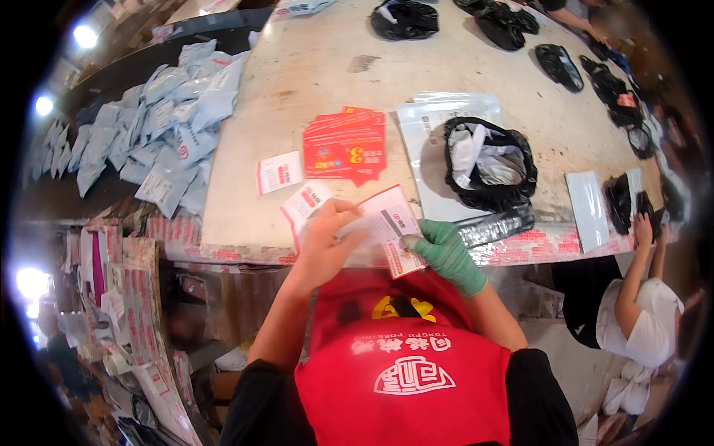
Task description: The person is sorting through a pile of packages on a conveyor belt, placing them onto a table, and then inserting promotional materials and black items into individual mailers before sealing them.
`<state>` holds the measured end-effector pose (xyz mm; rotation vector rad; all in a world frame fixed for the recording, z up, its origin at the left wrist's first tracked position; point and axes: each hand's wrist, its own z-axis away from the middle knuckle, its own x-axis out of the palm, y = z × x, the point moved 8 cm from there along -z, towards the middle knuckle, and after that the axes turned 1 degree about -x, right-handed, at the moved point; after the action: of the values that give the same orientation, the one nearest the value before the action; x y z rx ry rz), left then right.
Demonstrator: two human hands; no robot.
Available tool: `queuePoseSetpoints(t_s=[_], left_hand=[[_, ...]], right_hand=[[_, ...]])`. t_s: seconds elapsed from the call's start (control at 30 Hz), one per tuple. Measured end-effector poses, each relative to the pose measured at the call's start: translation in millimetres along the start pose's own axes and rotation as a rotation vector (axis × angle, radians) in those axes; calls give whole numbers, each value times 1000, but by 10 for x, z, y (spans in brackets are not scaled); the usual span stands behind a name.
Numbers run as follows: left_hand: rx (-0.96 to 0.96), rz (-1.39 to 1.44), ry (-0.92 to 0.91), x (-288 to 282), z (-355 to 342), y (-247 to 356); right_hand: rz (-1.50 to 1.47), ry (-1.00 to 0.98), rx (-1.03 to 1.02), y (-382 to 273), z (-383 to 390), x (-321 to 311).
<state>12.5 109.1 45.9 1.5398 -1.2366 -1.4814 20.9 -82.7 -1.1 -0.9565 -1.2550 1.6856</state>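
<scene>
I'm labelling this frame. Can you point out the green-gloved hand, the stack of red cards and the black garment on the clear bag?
green-gloved hand [444, 254], head view, back of hand.
red cards [345, 145], head view, stack's middle.
black garment [491, 195], head view, lower edge.

— From where is the scene viewed?
— From a head-worn fisheye camera, aimed steeply down over the wearer's red apron [405, 372] at the worktop [312, 67].
— How near is it?
— The worktop's near edge is seen close, at arm's reach; straight edges are bent toward the rim. Only this view is given.
</scene>
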Motion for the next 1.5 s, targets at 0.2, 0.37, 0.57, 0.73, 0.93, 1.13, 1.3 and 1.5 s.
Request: queuePoseSetpoints(t_s=[0.2, 0.37, 0.57, 0.73, 0.93, 1.13, 1.3, 1.5], left_hand=[[-131, 74, -2, 415, -107, -124], [-379, 686, -14, 709, -153, -128], [242, -207, 208, 861, -166, 414], [884, -419, 20, 1356, 19, 838], [970, -526, -308, 1741, 162, 796], [936, -477, -733, 1772, 120, 891], [715, -843, -179, 1211, -1128, 911], [851, -946, -334, 1706, -894, 641]], right_hand=[[54, -62, -111, 31, 121, -160], [118, -146, 31, -62, 246, -291], [-849, 135, 52, 330, 406, -281], [-269, 321, -273, 320, 647, -444], [-46, 365, -270, 461, 919, -691], [-662, 503, 87, 510, 971, -902], [-564, 689, -131, 76, 1099, -1468], [311, 831, -313, -493, 958, -1833]])
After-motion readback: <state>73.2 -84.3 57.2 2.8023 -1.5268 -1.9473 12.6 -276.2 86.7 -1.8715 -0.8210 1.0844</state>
